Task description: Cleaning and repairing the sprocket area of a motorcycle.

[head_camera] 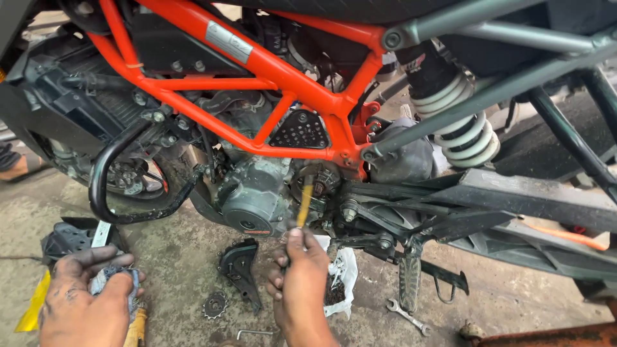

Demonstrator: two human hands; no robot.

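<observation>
A motorcycle with an orange trellis frame [270, 67] stands in front of me, its grey engine case [254, 193] exposed. My right hand [302, 283] grips a thin tool with a yellowish shaft [304, 202], its tip pushed into the opening beside the engine case where the cover is off. My left hand [83, 302] is low at the left, closed on a dirty grey rag [119, 279], over a yellow-handled tool [135, 328] on the ground.
On the concrete floor lie a small sprocket [214, 304], a black cover piece [239, 266], a hex key [254, 333], a spanner [408, 317] and a white plastic bag [340, 276]. A black crash guard [106, 186] and white rear spring [463, 128] flank the engine.
</observation>
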